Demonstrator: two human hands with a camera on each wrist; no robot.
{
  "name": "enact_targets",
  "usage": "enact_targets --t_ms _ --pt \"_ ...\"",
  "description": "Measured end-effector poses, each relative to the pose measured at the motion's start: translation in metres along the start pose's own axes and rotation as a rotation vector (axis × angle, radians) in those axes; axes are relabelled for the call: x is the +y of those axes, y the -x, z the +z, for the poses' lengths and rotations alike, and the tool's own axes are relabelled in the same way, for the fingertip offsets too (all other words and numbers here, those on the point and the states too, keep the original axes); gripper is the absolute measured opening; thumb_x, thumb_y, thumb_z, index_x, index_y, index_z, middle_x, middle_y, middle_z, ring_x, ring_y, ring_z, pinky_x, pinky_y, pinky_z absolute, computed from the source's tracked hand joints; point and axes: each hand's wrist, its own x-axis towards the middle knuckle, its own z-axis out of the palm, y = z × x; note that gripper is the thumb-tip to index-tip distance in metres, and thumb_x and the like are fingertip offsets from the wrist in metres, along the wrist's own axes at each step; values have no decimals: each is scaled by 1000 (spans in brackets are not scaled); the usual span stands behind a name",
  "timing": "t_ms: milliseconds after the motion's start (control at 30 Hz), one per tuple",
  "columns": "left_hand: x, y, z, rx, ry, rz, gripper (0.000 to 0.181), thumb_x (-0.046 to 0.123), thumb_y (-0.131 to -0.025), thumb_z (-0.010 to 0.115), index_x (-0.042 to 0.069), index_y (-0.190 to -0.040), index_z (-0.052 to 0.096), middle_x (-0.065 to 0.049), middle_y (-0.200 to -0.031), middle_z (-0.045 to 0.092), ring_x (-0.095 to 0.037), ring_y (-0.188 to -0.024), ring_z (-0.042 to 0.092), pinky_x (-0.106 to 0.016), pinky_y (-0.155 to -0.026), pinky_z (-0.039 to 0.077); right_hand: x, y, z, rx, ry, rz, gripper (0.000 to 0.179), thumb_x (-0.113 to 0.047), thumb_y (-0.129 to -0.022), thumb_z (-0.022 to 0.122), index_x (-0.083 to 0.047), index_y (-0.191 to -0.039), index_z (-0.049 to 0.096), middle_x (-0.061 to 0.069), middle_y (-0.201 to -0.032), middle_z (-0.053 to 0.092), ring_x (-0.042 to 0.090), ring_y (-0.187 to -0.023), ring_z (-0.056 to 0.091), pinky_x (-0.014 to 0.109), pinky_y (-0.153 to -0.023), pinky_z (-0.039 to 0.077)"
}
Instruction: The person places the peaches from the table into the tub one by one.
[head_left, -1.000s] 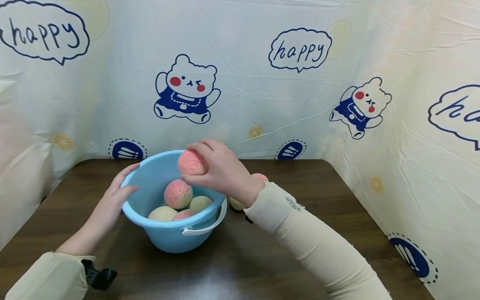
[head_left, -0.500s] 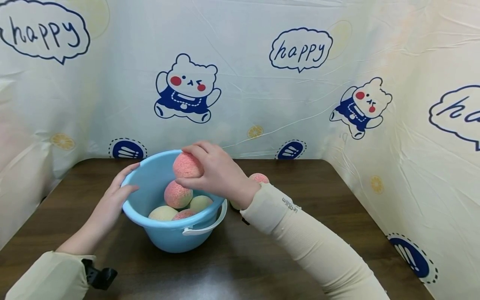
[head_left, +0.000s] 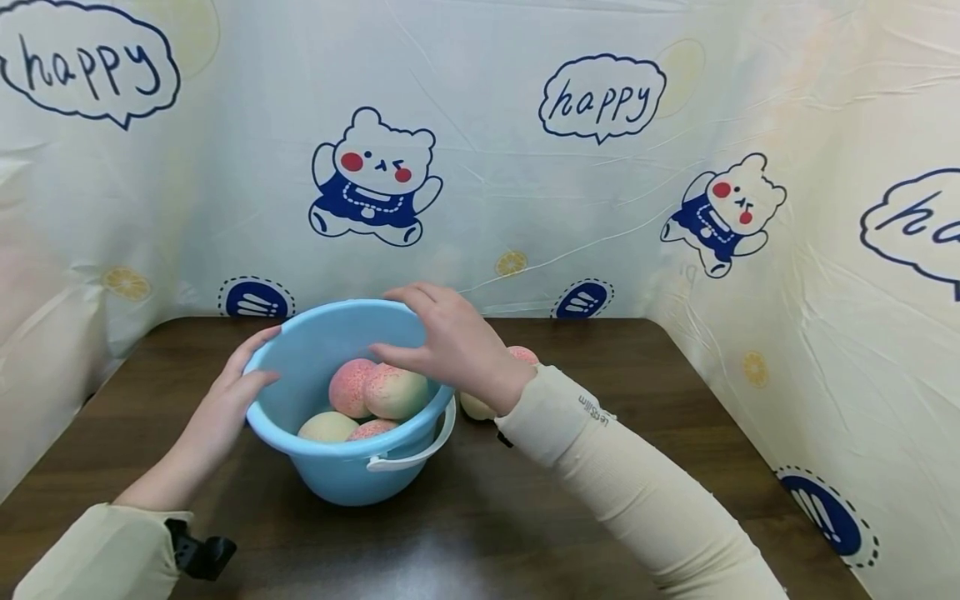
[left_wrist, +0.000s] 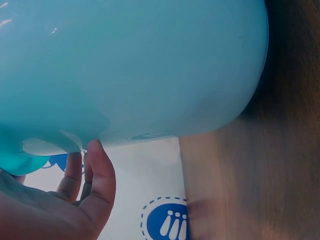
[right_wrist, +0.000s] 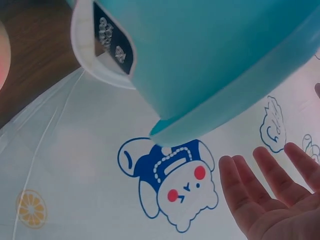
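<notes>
A light blue bucket [head_left: 352,483] with a white handle [head_left: 412,458] stands on the table, several speckled pink-and-cream balls inside. One of them, a half-pink, half-cream ball [head_left: 397,390], lies on top at the right, against a pinker ball [head_left: 349,388]. My left hand [head_left: 225,387] holds the bucket's left rim, thumb over the edge; in the left wrist view its fingers [left_wrist: 102,172] bend against the outer wall. Over the right rim hovers my right hand [head_left: 457,346], thumb and fingers spread with nothing between them. Its fingers [right_wrist: 275,182] show apart from the bucket in the right wrist view.
Behind my right wrist, partly hidden, sit a pink ball [head_left: 523,355] and a cream-coloured ball [head_left: 476,407] on the brown wooden table [head_left: 600,467]. A printed cloth [head_left: 480,167] hangs at the back and sides of the table.
My right hand has let go of the ball, which dropped into the bucket onto the others, and has drawn slightly right with its fingers spread. The left hand stays on the rim.
</notes>
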Motion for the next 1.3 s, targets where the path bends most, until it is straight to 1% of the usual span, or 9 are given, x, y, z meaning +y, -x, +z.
enact_targets --t_ms 133,267,467,733,967,1167,1300 --pt "0 0 0 2 2 -2 60 29 -106 25 16 -160 2 -24 -164 0 -51 -137 19 -71 -98 31 6 2 -2 31 -17 -7 55 -43 -89 70 -15 -134 59 2 -135 61 18 -121 56 34 -98 50" --pt "0 0 1 1 4 -3 60 28 -106 25 16 -160 2 -23 -164 0 -51 -137 19 -70 -98 31 12 5 -3 48 -38 5 54 -42 -89 70 -14 -134 60 2 -135 61 17 -121 57 34 -98 50" --pt "1 0 1 2 5 -1 60 29 -106 25 16 -160 2 -24 -163 1 -51 -137 20 -69 -98 32 23 8 -5 63 -32 41 55 -42 -89 70 -13 -134 60 3 -136 61 19 -124 56 37 -102 49" --pt "1 0 1 5 4 1 60 29 -106 25 16 -160 3 -24 -163 2 -51 -137 20 -69 -98 32 36 14 -7 65 -34 113 56 -45 -90 68 -15 -136 58 2 -139 59 20 -130 53 42 -107 45" --pt "1 0 1 7 -5 6 60 29 -106 25 15 -160 3 -25 -163 3 -51 -136 21 -68 -97 33 47 18 -6 67 -32 161 55 -45 -91 66 -16 -137 58 2 -140 58 21 -131 52 45 -107 45" --pt "0 0 1 5 -5 4 60 29 -106 25 15 -160 2 -25 -163 3 -51 -137 21 -71 -98 32 55 23 -5 67 -3 191 56 -48 -92 64 -16 -137 58 2 -140 58 22 -132 51 46 -108 43" --pt "0 0 1 4 -5 2 60 29 -106 25 15 -160 2 -25 -163 3 -52 -137 21 -72 -98 32 62 28 -4 71 -4 214 56 -48 -92 64 -16 -138 58 2 -141 58 23 -133 50 46 -109 42"
